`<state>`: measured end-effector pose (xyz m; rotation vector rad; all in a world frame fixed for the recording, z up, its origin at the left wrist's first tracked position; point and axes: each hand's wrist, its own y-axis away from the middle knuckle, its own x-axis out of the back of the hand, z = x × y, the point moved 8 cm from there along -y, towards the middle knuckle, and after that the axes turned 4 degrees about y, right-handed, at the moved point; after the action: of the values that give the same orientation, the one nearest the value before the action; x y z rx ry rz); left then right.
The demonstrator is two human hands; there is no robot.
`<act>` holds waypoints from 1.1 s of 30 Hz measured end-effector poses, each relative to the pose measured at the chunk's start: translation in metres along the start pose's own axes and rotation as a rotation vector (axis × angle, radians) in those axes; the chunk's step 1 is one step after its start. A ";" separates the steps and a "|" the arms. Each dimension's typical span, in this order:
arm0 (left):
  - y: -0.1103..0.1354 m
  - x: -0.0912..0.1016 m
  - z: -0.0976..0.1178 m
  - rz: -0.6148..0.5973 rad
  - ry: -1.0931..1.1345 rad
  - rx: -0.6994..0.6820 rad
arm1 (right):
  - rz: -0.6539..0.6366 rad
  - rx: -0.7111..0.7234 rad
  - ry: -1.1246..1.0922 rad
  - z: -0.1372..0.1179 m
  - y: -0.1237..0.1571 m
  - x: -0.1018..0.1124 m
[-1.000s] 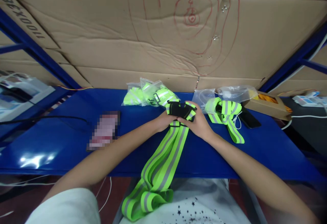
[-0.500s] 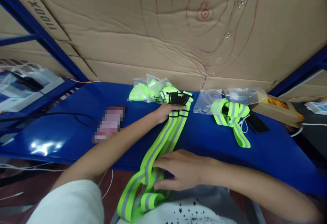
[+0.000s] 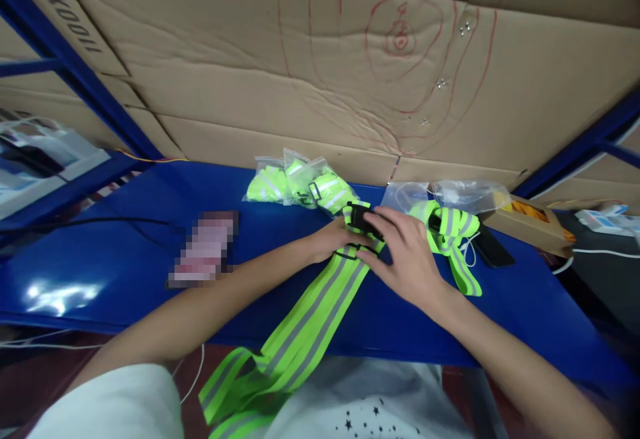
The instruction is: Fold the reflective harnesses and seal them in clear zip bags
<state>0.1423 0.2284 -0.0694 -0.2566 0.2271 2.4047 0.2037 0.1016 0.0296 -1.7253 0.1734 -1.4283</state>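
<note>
A neon green strap with grey reflective stripes runs from the blue table down over its front edge to my lap. Its far end carries a black buckle. My left hand lies on the strap just below the buckle, fingers curled round it. My right hand reaches over the buckle end, fingers bent and pinching the strap beside the black piece.
Clear bags of folded green straps lie at the back of the table. A second loose green strap and a dark phone lie to the right, near a cardboard box. A blurred flat object lies left. Cardboard sheets stand behind.
My right hand has come up from the strap at the table's front edge and now rests on the buckle end. The hanging part of the strap has shifted lower and leftward.
</note>
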 end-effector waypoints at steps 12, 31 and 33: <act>0.015 -0.033 -0.018 -0.236 -0.165 0.070 | -0.405 -0.789 -0.942 0.093 0.042 -0.061; 0.025 -0.041 -0.026 -0.318 0.255 0.349 | -0.203 -0.142 -0.237 0.057 0.023 -0.031; 0.022 -0.036 -0.024 -0.276 0.257 0.315 | -0.235 -0.101 -0.255 0.053 0.023 -0.036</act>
<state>0.1569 0.1839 -0.0813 -0.4213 0.6384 2.0250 0.2460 0.1364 -0.0104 -2.0470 -0.1005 -1.3670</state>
